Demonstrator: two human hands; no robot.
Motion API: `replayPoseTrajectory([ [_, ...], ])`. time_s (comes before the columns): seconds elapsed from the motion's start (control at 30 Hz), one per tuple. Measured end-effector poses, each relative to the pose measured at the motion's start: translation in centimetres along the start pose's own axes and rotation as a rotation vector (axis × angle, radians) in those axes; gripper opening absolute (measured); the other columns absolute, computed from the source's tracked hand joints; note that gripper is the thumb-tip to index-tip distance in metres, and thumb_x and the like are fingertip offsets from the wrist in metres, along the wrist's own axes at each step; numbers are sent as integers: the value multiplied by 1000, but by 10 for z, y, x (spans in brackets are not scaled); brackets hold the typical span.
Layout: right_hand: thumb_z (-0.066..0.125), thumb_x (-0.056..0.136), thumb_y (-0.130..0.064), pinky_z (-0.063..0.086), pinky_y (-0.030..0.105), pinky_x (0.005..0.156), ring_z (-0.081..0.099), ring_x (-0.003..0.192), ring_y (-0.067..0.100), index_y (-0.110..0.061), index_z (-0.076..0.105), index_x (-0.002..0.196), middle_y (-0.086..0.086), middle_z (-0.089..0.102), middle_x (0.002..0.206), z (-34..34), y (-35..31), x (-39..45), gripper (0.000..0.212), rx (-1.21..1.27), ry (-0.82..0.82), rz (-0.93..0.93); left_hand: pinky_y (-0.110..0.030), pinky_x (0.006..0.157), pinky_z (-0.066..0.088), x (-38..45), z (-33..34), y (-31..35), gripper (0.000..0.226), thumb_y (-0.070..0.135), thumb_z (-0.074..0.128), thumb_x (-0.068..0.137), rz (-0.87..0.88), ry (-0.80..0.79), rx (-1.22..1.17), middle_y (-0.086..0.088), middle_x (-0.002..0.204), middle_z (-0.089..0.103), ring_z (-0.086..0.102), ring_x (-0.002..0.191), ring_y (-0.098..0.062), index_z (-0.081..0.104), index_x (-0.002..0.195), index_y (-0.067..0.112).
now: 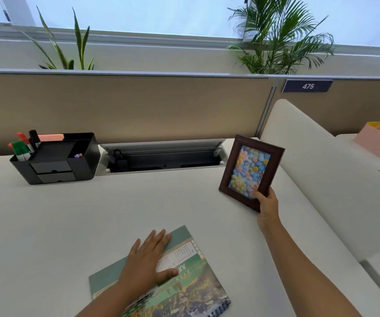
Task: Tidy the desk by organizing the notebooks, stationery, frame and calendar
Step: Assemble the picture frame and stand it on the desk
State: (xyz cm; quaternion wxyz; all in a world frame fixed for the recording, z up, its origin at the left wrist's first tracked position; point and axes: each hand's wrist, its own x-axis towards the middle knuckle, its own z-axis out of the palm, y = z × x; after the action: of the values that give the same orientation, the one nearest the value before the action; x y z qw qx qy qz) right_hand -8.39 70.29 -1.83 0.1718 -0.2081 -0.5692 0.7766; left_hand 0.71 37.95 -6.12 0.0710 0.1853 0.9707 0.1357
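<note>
I am holding the frame (250, 172) upright above the surface (70, 225) near its right edge, my right hand (267, 205) pinching its lower corner, thumb on the front. It looks rigid and light, but the glazed front is probably fragile, so gripping the wooden border seems wisest. My left hand (147, 259) is lying spread flat on the calendar (184, 287), a thin, slightly floppy thing.

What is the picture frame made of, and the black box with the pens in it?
The picture frame in the right hand looks like dark brown wood or wood-look plastic: its moulded border has a smooth, slightly glossy finish, so I can't be sure which. The black desk organizer looks like thin painted metal, perhaps plastic: its walls are thin, with rounded corners and a soft matte sheen.
</note>
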Motion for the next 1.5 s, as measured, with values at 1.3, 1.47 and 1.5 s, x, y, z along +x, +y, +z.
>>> replayPoseTrajectory([
  [1.3, 63, 84, -10, 46, 31, 88, 56, 101, 21, -3, 50, 126, 12, 59, 120, -35, 10, 24, 45, -352, 125, -19, -34, 108, -9, -1, 3, 2, 107, 95, -6, 50, -3, -69, 33, 14, 143, -19, -21, 131, -7, -17, 136, 33],
  [1.47, 63, 86, -21, 42, 28, 97, 51, 121, 23, -5, 43, 135, 13, 49, 137, -34, 13, 1, 55, -311, 237, -43, -35, 108, -10, 2, 3, 1, 103, 95, -4, 52, 0, -71, 16, 15, 143, -19, -20, 132, -8, -18, 135, 35],
  [1.5, 63, 87, -22, 39, 28, 99, 47, 126, 22, -6, 39, 137, 12, 45, 141, -34, 14, -7, 58, -275, 282, -31, -35, 109, -10, 2, 3, 2, 104, 95, -4, 52, 2, -70, 13, 15, 143, -18, -20, 133, -7, -18, 135, 34],
])
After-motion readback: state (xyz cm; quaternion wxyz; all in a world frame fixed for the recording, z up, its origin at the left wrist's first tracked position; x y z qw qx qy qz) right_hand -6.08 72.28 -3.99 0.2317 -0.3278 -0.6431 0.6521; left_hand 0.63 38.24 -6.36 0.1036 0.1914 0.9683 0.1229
